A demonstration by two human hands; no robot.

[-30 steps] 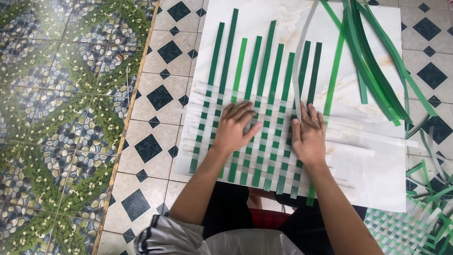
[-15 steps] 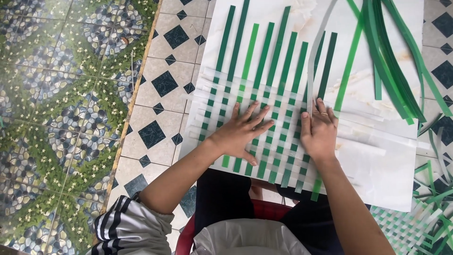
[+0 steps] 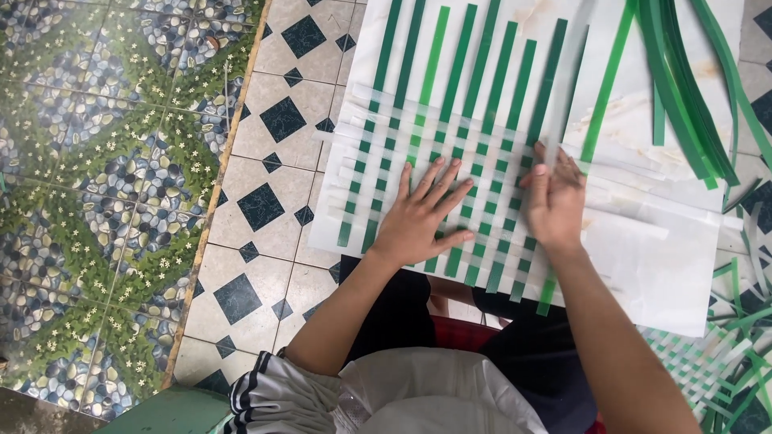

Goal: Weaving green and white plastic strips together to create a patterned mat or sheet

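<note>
Both hands lie flat, holding nothing. Left hand point(image 3: 422, 215) spread wide, palm down on the near middle of the weave point(image 3: 450, 169). Right hand point(image 3: 553, 199) flat at the weave's right edge, fingers together, fingertips point(image 3: 537, 157) at the last upright strip.

Step, as I judge it: pressing and squaring the woven patch, snugging the rightmost upright against its neighbours. Next move would call for steady downward pressure from the left while the right slides the strip sideways without lifting the crossings.

Weave: green strips point(image 3: 482, 72) running away from the person, dark and lighter green alternating, crossed by pale translucent strips point(image 3: 378, 104). Checker is tight near the hands; far ends of the greens stand free and unwoven. Pale ends stick out unevenly on both sides.

It lies on a white board point(image 3: 659, 265) over the person's lap, on a patterned tile floor point(image 3: 265, 120). Loose green strips point(image 3: 683, 88) sit in a bundle at far right, just beside the board's corner. Scraps point(image 3: 740, 354) near right.
</note>
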